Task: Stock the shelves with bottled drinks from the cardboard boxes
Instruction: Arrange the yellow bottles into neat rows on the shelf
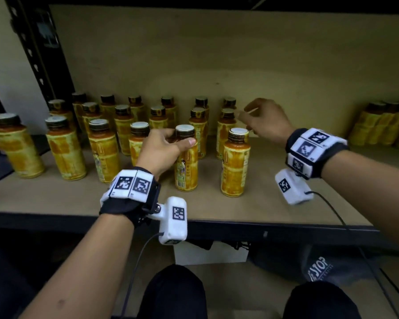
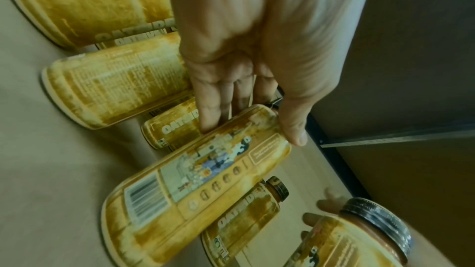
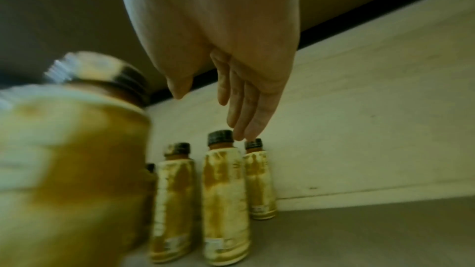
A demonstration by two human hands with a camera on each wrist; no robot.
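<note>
Several yellow-labelled drink bottles with dark caps stand in rows on the shelf board (image 1: 286,203). My left hand (image 1: 180,140) grips one front-row bottle (image 1: 186,166) at its neck, thumb on the right side and fingers behind. That bottle stands upright on the board. The left wrist view shows the same hold (image 2: 253,129) on the bottle (image 2: 205,186). My right hand (image 1: 244,120) hovers with straight fingers over the caps of the back right bottles (image 1: 227,125) and holds nothing; the right wrist view shows its fingertips (image 3: 241,135) just above a cap. Another front bottle (image 1: 235,166) stands free below the right wrist.
More bottles (image 1: 382,125) are packed at the far right against the back panel. A black slotted upright (image 1: 37,54) borders the left side. The shelf's dark front rail (image 1: 240,229) runs across. Below it sit a white box (image 1: 210,254) and a dark bag (image 1: 318,268).
</note>
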